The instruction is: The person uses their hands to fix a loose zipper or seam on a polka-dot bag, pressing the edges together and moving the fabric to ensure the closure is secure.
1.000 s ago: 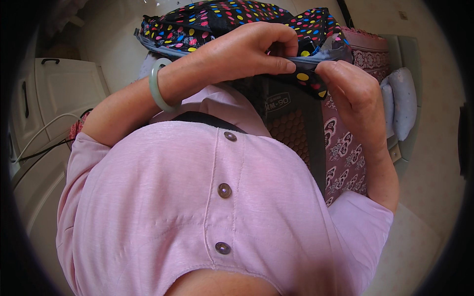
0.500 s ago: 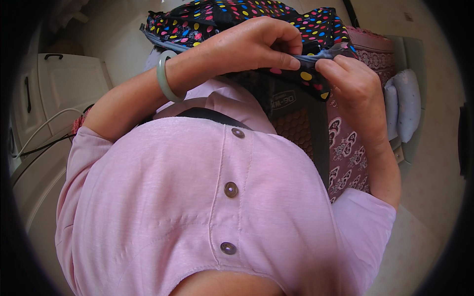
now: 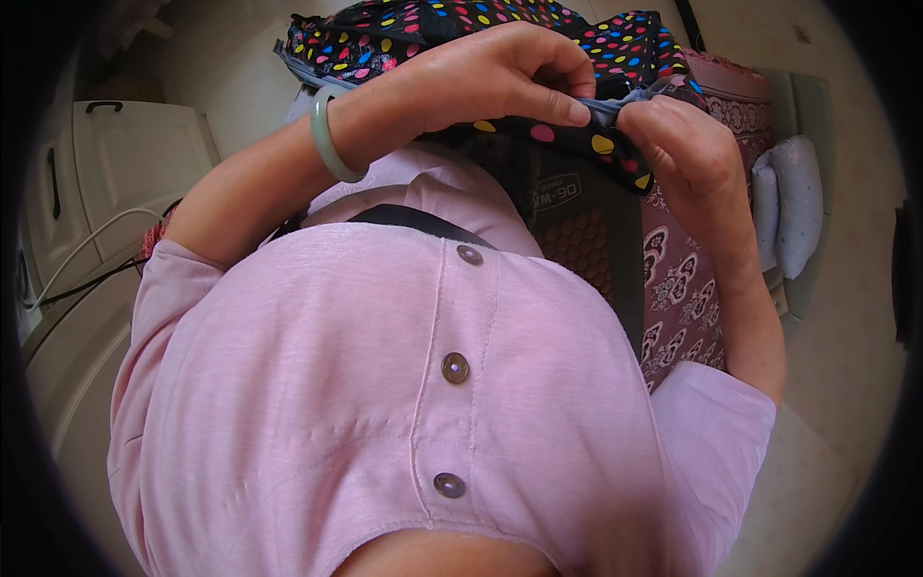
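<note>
Below the left end of the dotted black bag [image 3: 620, 58], a pale green bangle [image 3: 332, 139] circles the person's left forearm, which reaches across the bag's near side. The left hand [image 3: 510, 82] comes next, thumb and index finger curled nearly together, gripping the bag's grey-blue zip edge [image 3: 606, 108]. That strip lies toward the bag's right end, its length running roughly left to right between the hands, neither clearly nearer. At the bag's right corner, the right hand [image 3: 694, 154] appears to pinch the strip, fingers folded, fingertips partly hidden.
</note>
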`<act>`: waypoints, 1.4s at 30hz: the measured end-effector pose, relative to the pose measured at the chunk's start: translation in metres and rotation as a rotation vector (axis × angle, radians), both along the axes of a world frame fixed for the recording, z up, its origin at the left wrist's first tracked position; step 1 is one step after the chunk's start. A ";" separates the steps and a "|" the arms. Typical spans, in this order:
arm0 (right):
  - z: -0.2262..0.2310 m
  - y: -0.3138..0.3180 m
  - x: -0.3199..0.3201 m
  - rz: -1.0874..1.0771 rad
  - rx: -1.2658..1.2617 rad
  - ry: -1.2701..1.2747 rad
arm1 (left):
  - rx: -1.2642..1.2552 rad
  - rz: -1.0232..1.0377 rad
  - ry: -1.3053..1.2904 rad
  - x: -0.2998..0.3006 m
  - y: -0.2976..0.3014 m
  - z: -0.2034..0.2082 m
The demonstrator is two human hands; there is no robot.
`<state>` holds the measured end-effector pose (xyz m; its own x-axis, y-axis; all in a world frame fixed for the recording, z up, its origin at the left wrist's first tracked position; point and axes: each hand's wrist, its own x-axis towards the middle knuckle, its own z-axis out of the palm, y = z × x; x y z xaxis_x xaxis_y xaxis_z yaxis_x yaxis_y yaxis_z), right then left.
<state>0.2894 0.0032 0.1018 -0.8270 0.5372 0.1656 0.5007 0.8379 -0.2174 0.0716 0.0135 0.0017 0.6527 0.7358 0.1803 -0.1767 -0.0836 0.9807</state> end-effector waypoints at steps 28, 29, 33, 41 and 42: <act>-0.014 0.015 0.003 0.041 -0.069 0.035 | -0.164 -0.004 -0.029 0.003 0.002 -0.010; -0.015 0.015 0.003 0.043 -0.070 0.040 | -0.178 -0.015 -0.032 0.004 0.003 -0.011; -0.009 0.016 0.007 0.061 -0.106 -0.018 | -0.168 -0.008 0.031 0.002 0.002 -0.006; -0.016 0.016 0.018 0.006 -0.294 0.106 | 0.062 -0.060 0.083 0.001 0.004 -0.008; -0.018 0.016 0.019 0.003 -0.313 0.125 | 0.035 -0.059 0.094 0.001 0.005 -0.008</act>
<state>0.3086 0.0191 0.0834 -0.8123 0.5757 0.0936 0.4514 0.7221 -0.5242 0.0730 0.0185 -0.0064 0.7098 0.6901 0.1413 -0.0896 -0.1105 0.9898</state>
